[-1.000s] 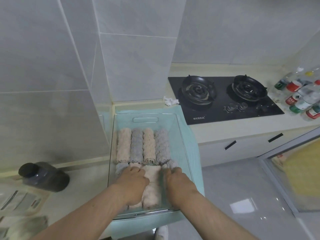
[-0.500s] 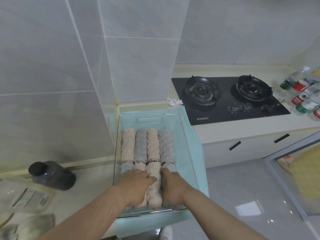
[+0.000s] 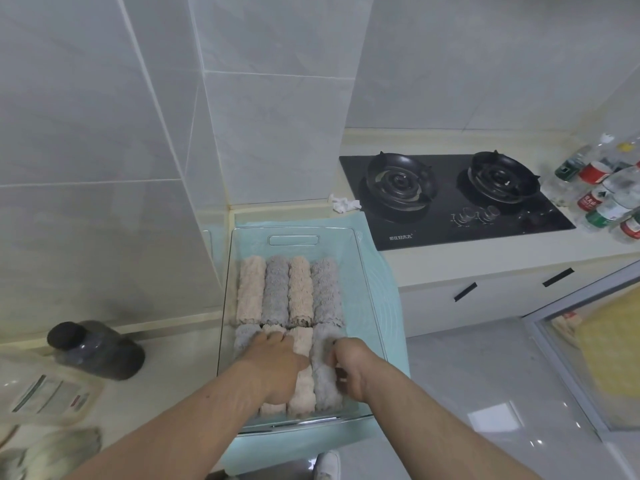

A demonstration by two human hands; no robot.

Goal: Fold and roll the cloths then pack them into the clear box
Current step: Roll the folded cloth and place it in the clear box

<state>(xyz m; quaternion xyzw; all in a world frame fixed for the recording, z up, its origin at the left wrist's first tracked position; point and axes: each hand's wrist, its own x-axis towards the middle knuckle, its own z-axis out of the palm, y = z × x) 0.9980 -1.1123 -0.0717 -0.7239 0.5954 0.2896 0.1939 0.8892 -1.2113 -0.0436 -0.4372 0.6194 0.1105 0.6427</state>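
Note:
The clear box [image 3: 364, 271] sits on a teal mat, with rolled cloths packed in two rows. The back row reads beige [image 3: 249, 289], grey [image 3: 276, 289], beige [image 3: 300, 289], grey [image 3: 326, 289]. The front row has a grey roll [image 3: 243, 341] at the left, a beige roll [image 3: 302, 379] in the middle and a grey roll [image 3: 323, 382] at the right. My left hand [image 3: 277, 365] lies flat on the front rolls and presses them, hiding part of another beige roll. My right hand [image 3: 349, 368] has its fingers curled round the right edge of the front right grey roll.
The teal mat [image 3: 384, 306] overhangs the counter's front edge. A black gas stove [image 3: 450, 199] and several bottles [image 3: 609, 195] stand to the right. A dark jar [image 3: 97, 351], a plastic packet [image 3: 48, 393] and loose cloth [image 3: 55, 448] lie at the left. A crumpled tissue [image 3: 344, 204] lies behind the box.
My right hand has shifted from beside the middle beige roll to the far side of the right grey roll, which now shows between my hands. My left hand stays pressing.

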